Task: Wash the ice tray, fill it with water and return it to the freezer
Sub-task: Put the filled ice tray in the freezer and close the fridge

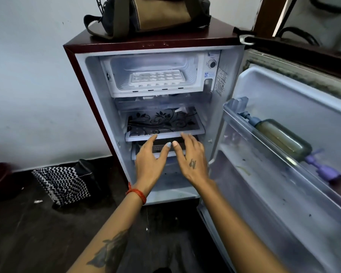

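A white ice tray (pixel 157 76) lies flat on the floor of the open freezer compartment (pixel 189 62) at the top of a small maroon fridge (pixel 81 62). My left hand (pixel 149 161) and my right hand (pixel 191 159) hover side by side in front of the fridge, well below the freezer, near the front edge of the flower-patterned shelf (pixel 161 125). Both hands hold nothing and their fingers are spread. The thumbs nearly touch.
The fridge door (pixel 295 123) stands wide open on the right, with a bottle (pixel 282 135) lying in its rack. A bag (pixel 146 14) sits on top of the fridge. A zigzag-patterned cloth (pixel 61 184) lies on the dark floor at the left, beside the wall.
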Tool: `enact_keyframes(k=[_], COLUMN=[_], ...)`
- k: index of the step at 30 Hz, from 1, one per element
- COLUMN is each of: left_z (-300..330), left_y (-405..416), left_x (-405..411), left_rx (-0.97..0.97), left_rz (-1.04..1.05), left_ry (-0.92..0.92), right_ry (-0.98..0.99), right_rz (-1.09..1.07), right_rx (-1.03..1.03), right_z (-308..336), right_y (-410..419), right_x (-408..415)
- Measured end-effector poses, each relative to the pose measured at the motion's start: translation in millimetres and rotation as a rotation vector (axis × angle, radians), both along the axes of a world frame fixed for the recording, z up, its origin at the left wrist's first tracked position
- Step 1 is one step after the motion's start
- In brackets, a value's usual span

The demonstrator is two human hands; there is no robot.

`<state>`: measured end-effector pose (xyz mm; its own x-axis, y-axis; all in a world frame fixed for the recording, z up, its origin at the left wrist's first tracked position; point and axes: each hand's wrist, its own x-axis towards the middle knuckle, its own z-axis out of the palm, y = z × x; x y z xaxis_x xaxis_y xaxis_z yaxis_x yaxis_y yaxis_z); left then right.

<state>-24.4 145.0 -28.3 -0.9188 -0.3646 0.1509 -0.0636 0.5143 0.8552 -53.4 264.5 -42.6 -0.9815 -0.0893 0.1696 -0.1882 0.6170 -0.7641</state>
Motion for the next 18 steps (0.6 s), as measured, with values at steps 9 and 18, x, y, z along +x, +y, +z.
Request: enact_keyframes(k=[9, 18], left_z=[-4, -6], left_y=[9, 23], left_x=[52, 119], left_rx=[0.010, 0.036], left_rz=[-0.036, -0.129], left_ry=[-0.013, -0.001], right_ry=[-0.010, -0.033], right_rz=[-0.061, -0.142], right_rx=[0.009, 0.016], right_z=[-6, -10], right_y=[12, 27], right_x=[59, 139])
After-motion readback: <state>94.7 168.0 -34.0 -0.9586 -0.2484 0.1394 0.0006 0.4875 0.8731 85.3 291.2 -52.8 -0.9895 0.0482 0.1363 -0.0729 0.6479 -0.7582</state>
